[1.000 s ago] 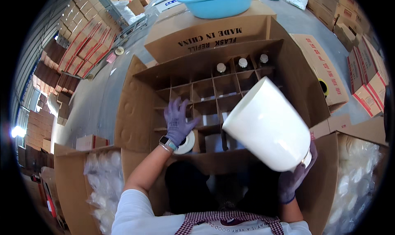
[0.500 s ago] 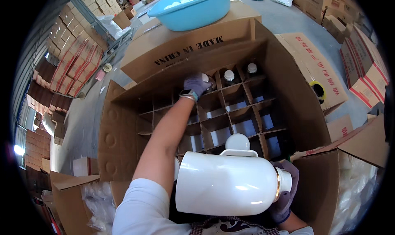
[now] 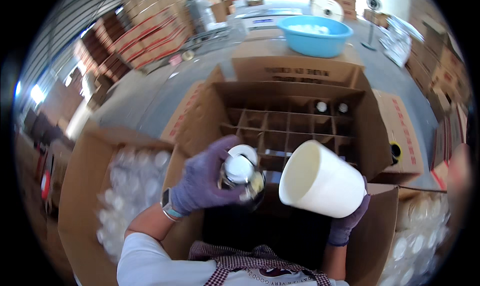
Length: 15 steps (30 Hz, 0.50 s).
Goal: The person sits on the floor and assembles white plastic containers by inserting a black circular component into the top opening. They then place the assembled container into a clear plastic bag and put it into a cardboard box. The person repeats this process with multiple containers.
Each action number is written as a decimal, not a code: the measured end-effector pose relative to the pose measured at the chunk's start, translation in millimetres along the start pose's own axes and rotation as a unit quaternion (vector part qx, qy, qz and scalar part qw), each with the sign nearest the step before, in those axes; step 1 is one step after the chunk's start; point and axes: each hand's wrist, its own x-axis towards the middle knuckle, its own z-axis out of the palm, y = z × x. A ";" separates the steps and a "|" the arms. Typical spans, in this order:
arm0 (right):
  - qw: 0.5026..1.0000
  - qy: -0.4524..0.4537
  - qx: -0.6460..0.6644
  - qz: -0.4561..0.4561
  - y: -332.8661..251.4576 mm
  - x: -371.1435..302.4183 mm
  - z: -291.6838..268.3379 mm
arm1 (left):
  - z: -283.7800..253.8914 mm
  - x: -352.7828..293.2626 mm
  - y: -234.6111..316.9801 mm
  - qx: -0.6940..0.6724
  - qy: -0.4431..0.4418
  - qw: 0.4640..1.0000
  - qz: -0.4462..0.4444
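My left hand (image 3: pixel 207 176), in a purple-grey glove, is closed around a dark, shiny glass bottle with a white cap (image 3: pixel 239 168). It holds the bottle over the near left part of a divided carton (image 3: pixel 200 118). A round white piece (image 3: pixel 246 153) shows just behind the cap; whether it is part of the bottle I cannot tell. My gloved right hand (image 3: pixel 352 216) grips a white jug body (image 3: pixel 325 181) by its far end, its fingers partly hidden. The jug body is tilted, its hollow, open end towards the left. Two white-capped bottles (image 3: pixel 321 107) stand in the carton's far right cells.
A blue basin (image 3: pixel 315 38) of white pieces rests on a carton beyond. Open boxes with clear-wrapped white parts stand at the left (image 3: pixel 132 196) and right (image 3: pixel 417 236). A roll of tape (image 3: pixel 395 152) lies by the right-hand carton. Stacked cartons (image 3: pixel 150 38) rise behind.
My left hand has come out of the carton's far cells with a white-capped bottle, back towards me. The jug body has turned, so its hollow end now shows. The view has tilted up.
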 end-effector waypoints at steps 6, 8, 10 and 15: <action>0.929 -0.214 -0.292 0.076 -32.1 -27.0 49.4 | 21.0 -94.4 14.0 -0.060 -0.187 0.976 -0.095; 0.922 -0.254 -0.256 0.139 -27.9 -30.3 46.9 | 9.8 -119.4 2.9 -0.006 -0.230 0.969 -0.093; 0.888 -0.282 -0.323 0.163 -22.7 -41.5 53.2 | -7.5 -143.9 -7.3 0.031 -0.170 0.984 -0.042; 0.866 -0.308 -0.320 0.227 9.9 -73.1 51.1 | 5.7 -241.4 -58.3 -0.036 -0.235 0.941 -0.243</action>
